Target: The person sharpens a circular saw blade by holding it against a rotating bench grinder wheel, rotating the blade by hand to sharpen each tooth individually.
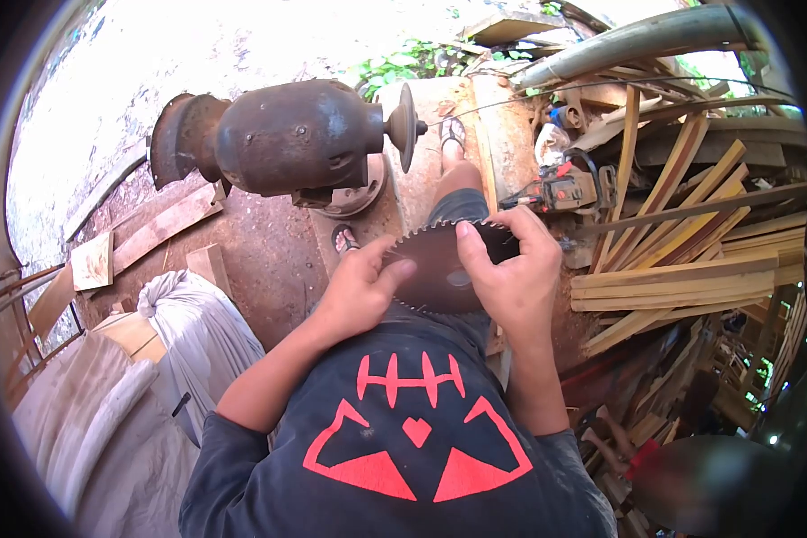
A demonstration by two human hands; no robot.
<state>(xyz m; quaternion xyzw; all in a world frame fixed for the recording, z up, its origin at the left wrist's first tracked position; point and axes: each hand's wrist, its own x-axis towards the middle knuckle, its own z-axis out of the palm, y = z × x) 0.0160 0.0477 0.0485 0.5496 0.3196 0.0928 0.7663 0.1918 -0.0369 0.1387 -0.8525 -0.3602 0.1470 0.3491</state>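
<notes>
Yard: bare reddish ground (251, 282), washed out by glare toward the top left, with one patch of green leaves (403, 65) at the far edge.
Saw blade: one, circular, toothed along its rim, with one hole visible near the right thumb (426, 273); it is held tilted above the lap, between both hands.
Left grip (363, 285): one hand, closed on the blade's left edge, thumb against the near face.
Right grip (522, 269): one hand, closed over the blade's right side, thumb pressed on the face, fingers over the toothed rim.
Machine: one, rusty and rounded (291, 139), standing beyond the hands, with one disc (406, 128) on its right end.
Chainsaw: one, red and dark (567, 190), on the right, apart from the blade.
Timber: one large heap of boards (672, 285) at the right, too overlapped to count.
Pipe: one, thick and grey (637, 47), at the upper right.
Cloth: one pale, knotted bundle (188, 314) at the left.
Feet: two, in sandals.
Shirt: one, dark, with red print (412, 430).
</notes>
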